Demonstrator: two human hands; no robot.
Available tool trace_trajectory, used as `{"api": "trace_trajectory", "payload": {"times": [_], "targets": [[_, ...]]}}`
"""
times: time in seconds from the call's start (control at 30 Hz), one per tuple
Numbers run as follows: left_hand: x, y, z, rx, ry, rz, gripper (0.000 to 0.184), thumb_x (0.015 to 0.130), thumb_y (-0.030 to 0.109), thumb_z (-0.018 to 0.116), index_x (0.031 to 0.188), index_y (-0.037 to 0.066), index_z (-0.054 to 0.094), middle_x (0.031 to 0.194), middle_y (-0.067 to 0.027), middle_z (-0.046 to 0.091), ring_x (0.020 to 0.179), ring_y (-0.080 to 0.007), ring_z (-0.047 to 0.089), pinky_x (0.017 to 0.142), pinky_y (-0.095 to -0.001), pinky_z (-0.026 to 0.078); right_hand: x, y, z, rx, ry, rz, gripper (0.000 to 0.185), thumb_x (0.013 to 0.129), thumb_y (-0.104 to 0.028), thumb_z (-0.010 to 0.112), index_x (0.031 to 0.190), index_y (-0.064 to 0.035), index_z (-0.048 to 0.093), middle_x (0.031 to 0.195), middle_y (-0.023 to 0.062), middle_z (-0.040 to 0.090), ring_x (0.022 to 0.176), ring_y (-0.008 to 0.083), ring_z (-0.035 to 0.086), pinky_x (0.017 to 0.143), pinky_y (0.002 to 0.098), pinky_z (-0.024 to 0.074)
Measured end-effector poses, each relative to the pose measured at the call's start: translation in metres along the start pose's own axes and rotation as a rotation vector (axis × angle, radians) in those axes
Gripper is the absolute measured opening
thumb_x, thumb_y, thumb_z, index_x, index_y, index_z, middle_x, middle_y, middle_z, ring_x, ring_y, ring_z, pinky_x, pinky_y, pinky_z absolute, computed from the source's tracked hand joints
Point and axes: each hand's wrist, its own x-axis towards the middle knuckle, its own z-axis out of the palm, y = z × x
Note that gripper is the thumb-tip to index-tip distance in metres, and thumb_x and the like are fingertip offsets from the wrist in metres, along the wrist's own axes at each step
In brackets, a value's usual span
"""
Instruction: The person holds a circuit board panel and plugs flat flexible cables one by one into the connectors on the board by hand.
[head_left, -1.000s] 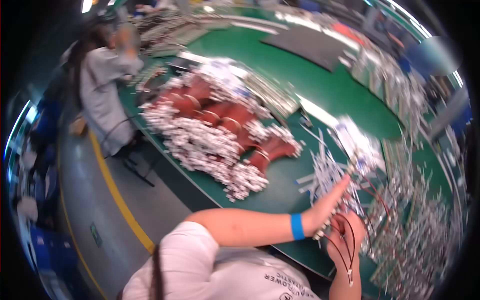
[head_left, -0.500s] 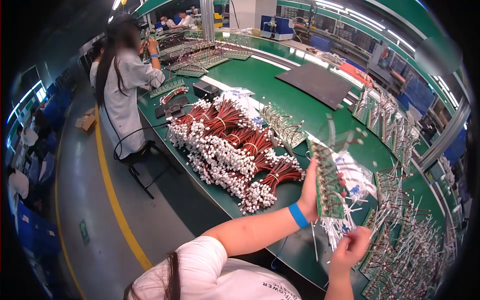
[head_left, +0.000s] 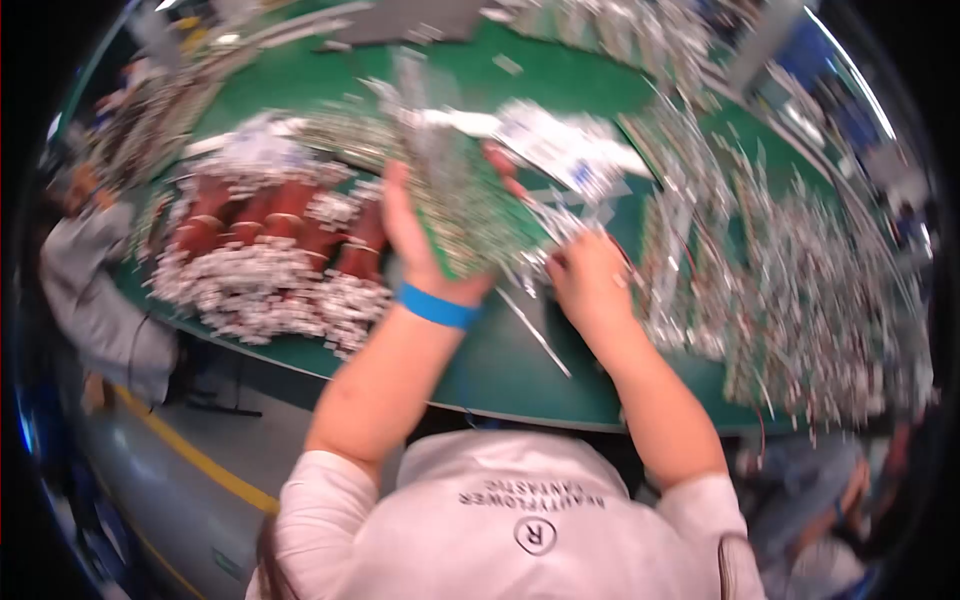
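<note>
My left hand [head_left: 425, 235], with a blue band at its wrist, is wrapped round a green circuit board [head_left: 470, 205] held up over the table. Its thumb lies along the near side and fingertips show past the far edge. At the board's lower right corner, my right hand [head_left: 590, 275] is closed in a pinch, with thin white strips [head_left: 540, 325] by its fingers. What exactly it holds is blurred. Left of the board lie bundles of red wires with white connectors [head_left: 270, 260]. Beyond the hands is a white and blue plastic bag [head_left: 565, 150].
Rows of boards with wires and white strips [head_left: 800, 290] cover the right side of the green table [head_left: 480, 370]. A dark flat sheet [head_left: 410, 20] lies at the back. A co-worker [head_left: 110, 290] is at the far left; another person's arm [head_left: 850, 490] shows lower right.
The view has swung to the right and down. The board in my left hand has turned and now tilts with its green face showing. My right hand has come up to the board's corner.
</note>
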Motion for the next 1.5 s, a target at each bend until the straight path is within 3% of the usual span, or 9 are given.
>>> {"api": "trace_trajectory", "payload": {"times": [0.23,0.4,0.6,0.7,0.87,0.97,1.17,1.27,1.5], "targets": [[0.001,0.011,-0.013,-0.149,-0.137,-0.058,0.058,0.087,0.049,0.031,0.117,0.003,0.050,0.112,-0.0235,0.051,0.095,-0.0366,0.051,0.087,-0.0475,0.041,0.009,-0.009,-0.006,0.136,0.008,0.155,0.013,0.070,-0.017,0.070,0.076,-0.0052,0.066,0.081,0.0111,0.057,0.083,0.0299,0.055,0.073,0.0403,0.0445],[-0.002,0.012,-0.010,-0.086,-0.079,0.006,0.055,0.086,0.046,0.034,0.116,0.002,0.049,0.113,-0.0237,0.049,0.098,-0.0360,0.048,0.086,-0.0471,0.041,0.008,-0.004,0.002,0.031,-0.038,0.064,0.009,0.072,-0.016,0.068,0.074,-0.0076,0.066,0.084,0.0080,0.058,0.084,0.0262,0.054,0.072,0.0380,0.0371],[-0.003,0.017,-0.007,-0.071,0.004,0.054,0.053,0.084,0.041,0.040,0.117,0.000,0.049,0.114,-0.0238,0.048,0.097,-0.0355,0.047,0.090,-0.0452,0.039,0.012,-0.007,-0.016,0.203,0.092,0.038,0.008,0.073,-0.014,0.069,0.078,-0.0080,0.069,0.078,0.0080,0.064,0.077,0.0223,0.059,0.072,0.0361,0.0408],[-0.005,0.020,-0.008,-0.122,-0.025,-0.012,0.054,0.084,0.041,0.041,0.118,0.000,0.048,0.116,-0.0243,0.046,0.099,-0.0353,0.045,0.090,-0.0452,0.038,0.017,-0.015,-0.031,0.623,0.026,0.304,0.009,0.075,-0.011,0.070,0.081,-0.0043,0.070,0.083,0.0066,0.068,0.079,0.0130,0.063,0.074,0.0303,0.0457],[-0.005,0.018,-0.010,-0.138,-0.046,-0.023,0.054,0.084,0.039,0.041,0.121,0.000,0.047,0.120,-0.0248,0.043,0.101,-0.0353,0.044,0.091,-0.0460,0.038,0.019,-0.022,-0.048,1.185,0.045,0.433,0.010,0.075,-0.002,0.070,0.084,0.0018,0.068,0.078,0.0058,0.067,0.073,0.0105,0.064,0.066,0.0220,0.0512],[-0.005,0.015,-0.016,-0.117,-0.216,-0.051,0.050,0.084,0.022,0.049,0.126,-0.005,0.042,0.127,-0.0256,0.041,0.113,-0.0349,0.040,0.092,-0.0416,0.039,0.020,-0.027,-0.056,1.442,0.028,0.460,0.009,0.076,-0.003,0.069,0.084,0.0007,0.068,0.074,0.0047,0.066,0.068,0.0093,0.063,0.062,0.0199,0.0496],[-0.007,0.010,-0.011,-0.112,-0.052,-0.111,0.051,0.083,0.019,0.053,0.126,-0.005,0.040,0.127,-0.0279,0.038,0.112,-0.0355,0.041,0.091,-0.0410,0.040,0.021,-0.026,-0.067,1.285,-0.084,0.528,0.011,0.080,-0.001,0.066,0.089,0.0040,0.064,0.078,0.0110,0.065,0.057,0.0084,0.056,0.049,0.0179,0.0419],[-0.007,0.008,-0.009,-0.132,0.115,-0.119,0.053,0.084,0.040,0.041,0.122,0.003,0.048,0.121,-0.0232,0.044,0.100,-0.0346,0.046,0.086,-0.0448,0.042,0.020,-0.019,-0.063,1.345,-0.047,0.506,0.010,0.080,-0.005,0.067,0.087,0.0021,0.067,0.074,0.0028,0.064,0.062,0.0045,0.056,0.054,0.0181,0.0437],[-0.008,0.008,-0.011,-0.082,0.114,-0.145,0.056,0.086,0.043,0.039,0.124,0.002,0.046,0.119,-0.0235,0.047,0.098,-0.0356,0.049,0.086,-0.0462,0.042,0.019,-0.025,-0.057,1.254,0.020,0.490,0.017,0.079,-0.001,0.067,0.094,0.0047,0.064,0.074,0.0045,0.064,0.066,0.0044,0.058,0.057,0.0162,0.0449]]}}
